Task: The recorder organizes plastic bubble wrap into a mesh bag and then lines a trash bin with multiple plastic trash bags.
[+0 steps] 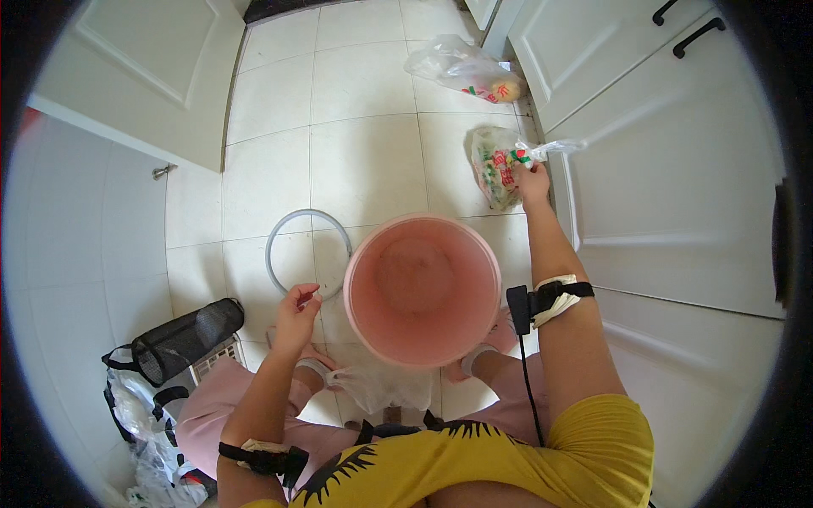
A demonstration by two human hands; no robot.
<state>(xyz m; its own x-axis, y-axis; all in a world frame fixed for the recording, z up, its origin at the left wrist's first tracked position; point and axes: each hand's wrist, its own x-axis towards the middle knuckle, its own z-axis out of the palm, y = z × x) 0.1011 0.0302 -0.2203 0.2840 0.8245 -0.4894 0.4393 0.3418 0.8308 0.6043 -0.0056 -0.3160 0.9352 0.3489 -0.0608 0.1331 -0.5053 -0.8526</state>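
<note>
My right hand (532, 183) grips the side of a clear plastic bag (492, 166) with red and green print. Green and pale contents show through it, and its twisted neck points at the cabinet. Just to the left of a pink plastic bucket (422, 343), my left hand (298, 317) is raised with its fingers bent and a small gap to the thumb; I see nothing held in it. The bucket stands upright between my feet and looks empty, its bottom slightly marked. A grey ring (274, 254) lies on the floor beyond my left hand.
Another clear bag (454, 60) with a round yellowish item lies farther off by the white cabinets (667, 190). A black mesh bag (190, 336) and several plastic bags (136, 413) sit at left. A white door (146, 76) stands ajar. A crumpled plastic bag (387, 387) lies between my feet.
</note>
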